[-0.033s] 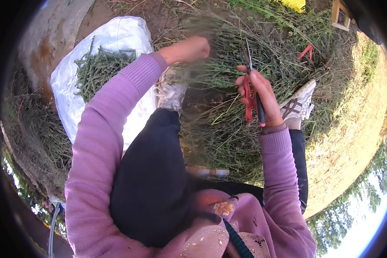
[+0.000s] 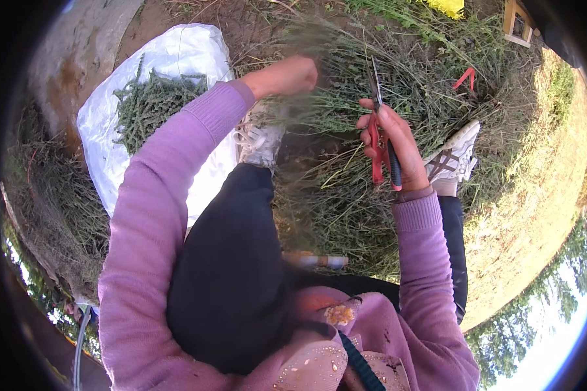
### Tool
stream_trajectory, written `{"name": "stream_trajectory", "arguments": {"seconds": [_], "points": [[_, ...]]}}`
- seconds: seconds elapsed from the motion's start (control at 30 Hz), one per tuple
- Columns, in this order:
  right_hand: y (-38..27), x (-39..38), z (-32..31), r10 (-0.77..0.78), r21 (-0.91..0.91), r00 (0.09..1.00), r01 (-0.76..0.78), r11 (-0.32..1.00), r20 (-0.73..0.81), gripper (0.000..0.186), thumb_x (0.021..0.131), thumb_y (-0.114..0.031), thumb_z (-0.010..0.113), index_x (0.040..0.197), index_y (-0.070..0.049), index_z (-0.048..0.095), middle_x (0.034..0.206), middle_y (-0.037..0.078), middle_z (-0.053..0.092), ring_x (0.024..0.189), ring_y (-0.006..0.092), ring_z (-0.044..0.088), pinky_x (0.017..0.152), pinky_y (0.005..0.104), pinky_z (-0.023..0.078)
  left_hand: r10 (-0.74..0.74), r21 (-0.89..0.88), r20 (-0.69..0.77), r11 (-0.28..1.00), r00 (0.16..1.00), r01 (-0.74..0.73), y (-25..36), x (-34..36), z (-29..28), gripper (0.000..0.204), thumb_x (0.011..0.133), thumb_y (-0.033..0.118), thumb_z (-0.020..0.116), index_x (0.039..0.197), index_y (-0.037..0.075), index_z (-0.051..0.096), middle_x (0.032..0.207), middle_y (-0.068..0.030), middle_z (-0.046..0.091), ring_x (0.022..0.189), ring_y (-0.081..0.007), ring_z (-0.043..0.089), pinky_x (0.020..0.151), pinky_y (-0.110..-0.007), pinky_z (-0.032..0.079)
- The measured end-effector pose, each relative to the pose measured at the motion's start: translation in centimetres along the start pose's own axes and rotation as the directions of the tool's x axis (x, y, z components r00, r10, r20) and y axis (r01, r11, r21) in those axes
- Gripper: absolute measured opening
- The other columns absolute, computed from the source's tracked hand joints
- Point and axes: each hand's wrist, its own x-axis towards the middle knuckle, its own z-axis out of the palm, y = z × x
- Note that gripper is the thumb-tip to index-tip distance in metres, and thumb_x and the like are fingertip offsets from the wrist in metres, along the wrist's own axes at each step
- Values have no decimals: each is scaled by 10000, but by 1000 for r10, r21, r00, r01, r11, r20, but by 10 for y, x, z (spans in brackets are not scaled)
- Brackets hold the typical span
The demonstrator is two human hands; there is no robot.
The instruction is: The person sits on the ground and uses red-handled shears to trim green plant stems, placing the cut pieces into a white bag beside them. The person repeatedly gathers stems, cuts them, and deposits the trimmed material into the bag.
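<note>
My right hand (image 2: 403, 140) is wrapped around a pair of hand shears (image 2: 376, 130) with red and black handles. Their narrow metal blades point away from me, over a pile of cut green stems (image 2: 365, 215) on the ground. My left hand (image 2: 287, 75) is closed at the pile's left edge, above my left shoe (image 2: 259, 144). A blurred band hides its fingertips, so what they hold cannot be made out. Left of that hand lies a white plastic sheet or bag (image 2: 176, 55), with a heap of trimmed grey-green sprigs (image 2: 151, 107) on it, partly behind my left sleeve.
My right shoe (image 2: 451, 156) stands at the pile's right side. A red strip (image 2: 464, 78) lies on the stems beyond it. Farther off are a yellow item (image 2: 447, 6) and a small wooden frame (image 2: 517, 26). More dry stems (image 2: 62, 215) are heaped at the far left.
</note>
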Motion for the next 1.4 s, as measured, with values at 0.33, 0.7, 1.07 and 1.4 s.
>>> {"name": "stream_trajectory", "arguments": {"seconds": [0.33,0.7,1.07,1.4], "points": [[10,-2,-1,52,12,998,-53,999,44,479,987,-335,483,1320,6,446,939,51,592,729,85,539,538,205,454,-313,-9,301,944,901,331,-1,33,4,261,878,279,667,740,59,638,523,12,459,423,-90,341,374,-297,276],[15,-8,-3,61,-23,997,-60,998,39,466,981,-324,498,1315,-3,453,947,38,592,737,68,555,559,189,470,184,432,-259,900,948,-56,20,19,-19,134,807,167,672,850,41,654,797,-94,667,755,-259,647,696,-374,484],[24,24,14,158,-39,985,-156,987,67,484,918,-440,570,1198,-44,557,889,27,583,675,70,522,510,211,442,-28,-213,-91,977,995,8,19,6,-31,114,813,109,705,824,14,642,718,-21,639,671,-104,574,606,-293,460],[33,33,-23,57,-308,984,-107,945,-169,419,850,-378,691,1086,-40,617,715,-20,543,522,29,440,429,192,370,-177,-93,-216,983,960,160,7,-12,-38,35,849,44,591,840,9,592,737,-54,611,663,-155,591,603,-308,459]]}}
